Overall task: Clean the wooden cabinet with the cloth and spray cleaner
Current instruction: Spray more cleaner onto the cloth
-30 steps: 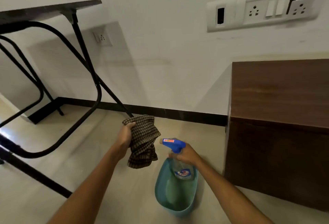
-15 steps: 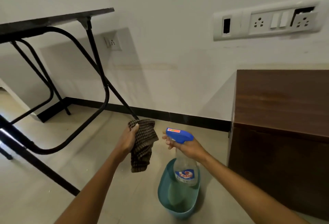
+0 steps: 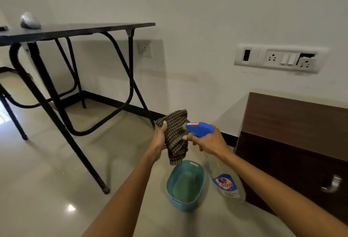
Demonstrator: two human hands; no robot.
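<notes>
1. Head view, change since the earlier frames: both hands have risen. The spray bottle (image 3: 226, 182) has come out from over the blue basin (image 3: 185, 186) and now hangs between the basin and the wooden cabinet (image 3: 293, 123). The cloth (image 3: 176, 137) has closed in on the blue spray head.
2. Head view, left hand (image 3: 160, 138): the fingers are curled round the bunched checked cloth, thumb on top. The cloth hangs free, on the side of the bottle away from the cabinet, above the far rim of the basin.
3. Head view, right hand (image 3: 209, 140): it is wrapped round the bottle neck below the spray head, with one finger forward at the trigger. Whether that finger is pressing cannot be told. The bottle tilts, its base toward the cabinet front.
4. Nozzle direction: it points away from the cabinet, at the cloth, which is just beside it or touching it.
5. Cabinet: it stands against the wall, with no hand, cloth or bottle touching it.
6. Step in hand, as a judgement: preparation. The cloth is presented to the nozzle for wetting, and wiping is not yet begun.
7. Next move calls for:
   - squeezing the trigger with the cloth held steady at the nozzle;
   - then carrying the cloth across to the cabinet top;
   - keeping the bottle clear of the cabinet front.
</notes>
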